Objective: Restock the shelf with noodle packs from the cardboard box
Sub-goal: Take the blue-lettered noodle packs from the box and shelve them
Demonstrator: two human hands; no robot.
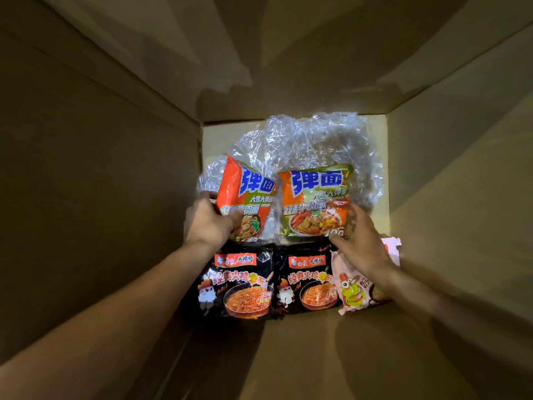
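Note:
I look down into a deep cardboard box [101, 197]. My left hand [207, 223] grips an orange noodle pack [245, 194] by its lower left side, tilted up off the bottom. My right hand [360, 241] grips a second orange and green noodle pack [315, 200] at its lower right corner. Below them on the box floor lie two black noodle packs, one at left [239, 281] and one at right [308, 281], side by side. A pink noodle pack [354, 290] lies to their right, partly under my right wrist.
Crumpled clear plastic wrap [311, 142] covers the far part of the box floor behind the orange packs. Tall brown box walls close in on all sides. A bare strip of cardboard floor [302, 356] shows near me.

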